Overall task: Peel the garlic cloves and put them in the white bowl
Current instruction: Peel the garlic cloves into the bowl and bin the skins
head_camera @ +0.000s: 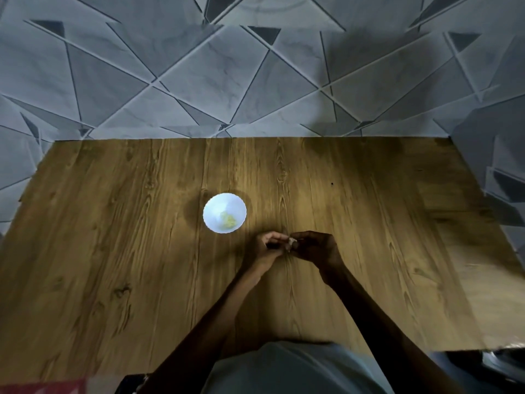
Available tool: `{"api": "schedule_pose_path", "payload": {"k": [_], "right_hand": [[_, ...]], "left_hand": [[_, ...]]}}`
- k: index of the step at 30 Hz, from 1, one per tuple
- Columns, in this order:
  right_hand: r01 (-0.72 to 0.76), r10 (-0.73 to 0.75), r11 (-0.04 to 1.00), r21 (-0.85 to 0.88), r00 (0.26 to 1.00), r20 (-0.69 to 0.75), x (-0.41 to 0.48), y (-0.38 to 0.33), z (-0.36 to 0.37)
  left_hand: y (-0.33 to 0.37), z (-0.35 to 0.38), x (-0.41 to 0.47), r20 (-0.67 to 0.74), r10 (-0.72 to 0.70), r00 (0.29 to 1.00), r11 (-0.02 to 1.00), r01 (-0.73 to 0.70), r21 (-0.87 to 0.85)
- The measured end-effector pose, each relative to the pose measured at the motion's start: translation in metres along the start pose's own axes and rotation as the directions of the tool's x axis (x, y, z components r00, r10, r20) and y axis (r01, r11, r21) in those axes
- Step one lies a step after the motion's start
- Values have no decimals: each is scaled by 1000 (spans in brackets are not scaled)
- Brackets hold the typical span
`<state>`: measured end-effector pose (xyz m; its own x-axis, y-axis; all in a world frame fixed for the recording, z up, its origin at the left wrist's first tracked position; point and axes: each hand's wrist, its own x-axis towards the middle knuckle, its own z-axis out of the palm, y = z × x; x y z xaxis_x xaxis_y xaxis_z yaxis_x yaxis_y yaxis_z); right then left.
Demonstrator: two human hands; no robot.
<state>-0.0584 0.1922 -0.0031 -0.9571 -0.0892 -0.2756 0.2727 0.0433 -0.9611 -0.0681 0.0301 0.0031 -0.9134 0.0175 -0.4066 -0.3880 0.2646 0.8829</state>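
Judged partly complete. Already in the white bowl [213, 206] on the table [113, 223]: a small yellowish heap [228, 220], probably peeled cloves. Pinched between left hand [270, 246] and right hand [316, 247], near the bowl: one garlic clove [291, 242], peeling unfinished, not yet dropped in.

Pinched between left hand [270, 245] and right hand [316, 247], mostly hidden by fingers: a garlic clove [291, 242], too small to tell peeled or not. Up-left of the left hand, in the white bowl [216, 206], yellowish bits [228, 220] blurred beyond counting. Far down-right of the right hand, a dark object [505, 362] cut off.
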Motion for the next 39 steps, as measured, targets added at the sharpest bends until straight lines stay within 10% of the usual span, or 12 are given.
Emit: {"api": "schedule_pose_path", "payload": {"k": [39], "right_hand": [[-106,105,939,-326,994,-20,-15,14,12]], "left_hand": [[-46,17,-10,3,-12,1000,990,12,143]]}}
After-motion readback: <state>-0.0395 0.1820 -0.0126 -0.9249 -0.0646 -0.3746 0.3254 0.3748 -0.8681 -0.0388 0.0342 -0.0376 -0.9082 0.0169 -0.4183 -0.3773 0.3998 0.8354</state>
